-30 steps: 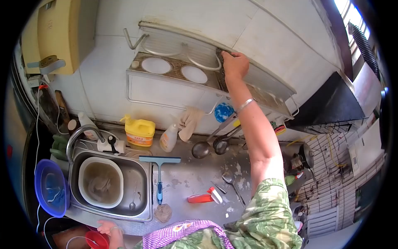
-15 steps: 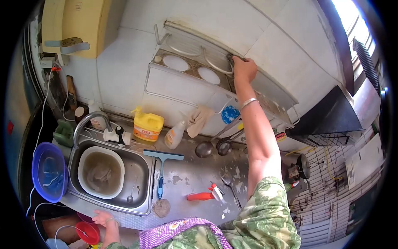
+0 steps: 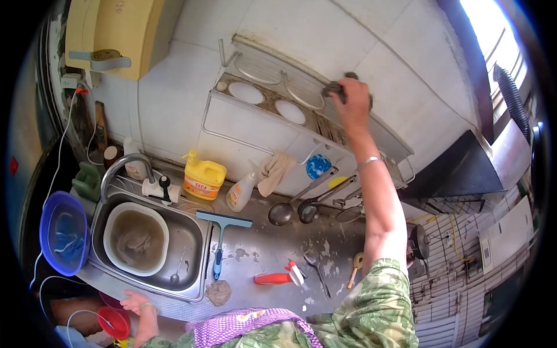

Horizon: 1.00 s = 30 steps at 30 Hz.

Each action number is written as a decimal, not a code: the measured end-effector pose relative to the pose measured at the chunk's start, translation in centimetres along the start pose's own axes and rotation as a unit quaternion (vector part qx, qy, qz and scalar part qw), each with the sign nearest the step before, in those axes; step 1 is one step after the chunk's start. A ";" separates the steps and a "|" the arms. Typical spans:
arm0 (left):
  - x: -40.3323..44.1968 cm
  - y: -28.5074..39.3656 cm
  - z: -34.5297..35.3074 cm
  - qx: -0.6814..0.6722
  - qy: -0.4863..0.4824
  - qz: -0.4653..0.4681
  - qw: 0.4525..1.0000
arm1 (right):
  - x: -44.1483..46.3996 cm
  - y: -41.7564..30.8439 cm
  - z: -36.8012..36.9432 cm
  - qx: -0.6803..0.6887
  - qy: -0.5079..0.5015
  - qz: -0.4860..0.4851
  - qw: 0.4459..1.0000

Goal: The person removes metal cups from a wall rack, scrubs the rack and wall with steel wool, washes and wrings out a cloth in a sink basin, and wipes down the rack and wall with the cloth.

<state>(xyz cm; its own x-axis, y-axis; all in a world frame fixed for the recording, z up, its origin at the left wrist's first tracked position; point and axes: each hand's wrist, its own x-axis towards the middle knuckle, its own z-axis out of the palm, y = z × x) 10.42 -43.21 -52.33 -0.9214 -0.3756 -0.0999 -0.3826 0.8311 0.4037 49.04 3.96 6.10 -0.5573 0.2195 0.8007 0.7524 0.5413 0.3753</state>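
Curling the fingers of the right grip (image 3: 355, 104) closely around a dark grey, crumpled, rough-looking pad (image 3: 332, 90), and parting thumb and fingers only by the thickness of this pad, with dark bits showing on both sides of the hand. Holding the pad high, at the back panel of a long, whitish metal wall shelf with round holes (image 3: 268, 105), just right of the curved wire holders; seemingly touching this panel, though hiding the exact contact behind the hand. Stretching the right arm over a scuffed stainless-steel surface (image 3: 261, 255). Lowering the left grip (image 3: 134, 301) near the front edge of the surface and a round red plastic bucket (image 3: 119, 327), bending the fingers half spread and holding nothing visible there. Seeing on the surface a red spray bottle (image 3: 272, 279), a light-blue squeegee (image 3: 219, 252) and a greyish-brown crumpled cloth (image 3: 219, 293).
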 end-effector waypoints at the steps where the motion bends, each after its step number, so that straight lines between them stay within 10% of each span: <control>1: 0.0 0.1 -0.3 -0.005 -0.012 -0.007 1.000 | 0.2 0.0 0.3 -0.037 -0.017 -0.035 0.999; 6: 2.7 -6.0 6.9 0.059 0.064 0.136 0.987 | 1.0 0.1 1.8 -0.132 -0.063 -0.139 0.980; 16: 3.1 -5.7 5.4 0.058 -0.036 0.093 0.993 | 8.6 -3.9 4.9 -0.007 -0.094 -0.314 0.945; 30: 1.6 -2.9 3.3 0.092 -0.002 0.069 0.993 | 13.3 -10.0 9.6 0.108 -0.021 -0.183 0.977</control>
<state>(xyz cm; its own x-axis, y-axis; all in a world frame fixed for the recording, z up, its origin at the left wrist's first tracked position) 9.84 -44.87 -56.63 -0.9659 -0.2520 -0.0586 -0.2587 0.9357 0.2399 30.75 9.26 8.59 -0.7929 0.0094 0.6093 0.4103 0.7474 0.5225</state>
